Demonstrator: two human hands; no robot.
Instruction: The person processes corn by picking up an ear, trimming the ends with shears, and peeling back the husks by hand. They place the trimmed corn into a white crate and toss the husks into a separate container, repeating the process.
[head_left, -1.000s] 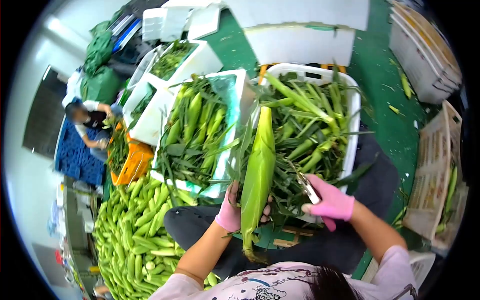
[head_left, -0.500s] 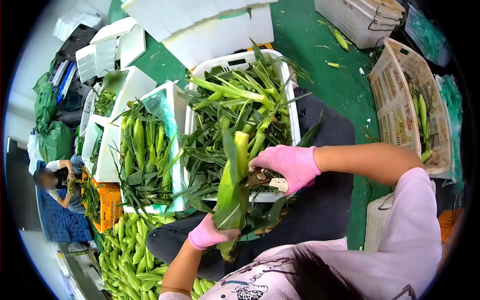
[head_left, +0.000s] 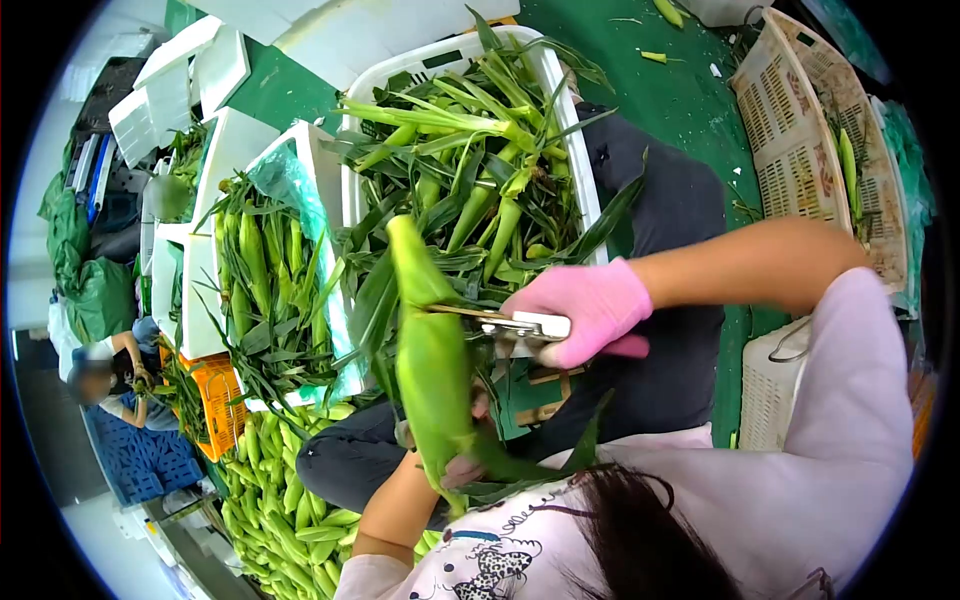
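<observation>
My left hand [head_left: 463, 462], in a pink glove, grips the lower end of a green ear of corn [head_left: 430, 360] in its husk and holds it upright in front of me. My right hand [head_left: 585, 310], also pink-gloved, holds a pair of shears [head_left: 500, 322] with its blades reaching against the upper part of the ear. Most of the left hand is hidden behind the husk leaves. Just beyond both hands stands a white crate [head_left: 560, 110] heaped with green husks and leaves.
A foam box [head_left: 312, 170] of husked corn stands left of the crate, with loose ears [head_left: 275, 490] piled on the floor below it. Another person [head_left: 105, 385] sits far left beside an orange crate [head_left: 222, 405]. White baskets [head_left: 800, 140] lie at right on the green floor.
The view has swung right and down. The ear has moved lower and nearer me, and my right hand has brought the shears to its upper part.
</observation>
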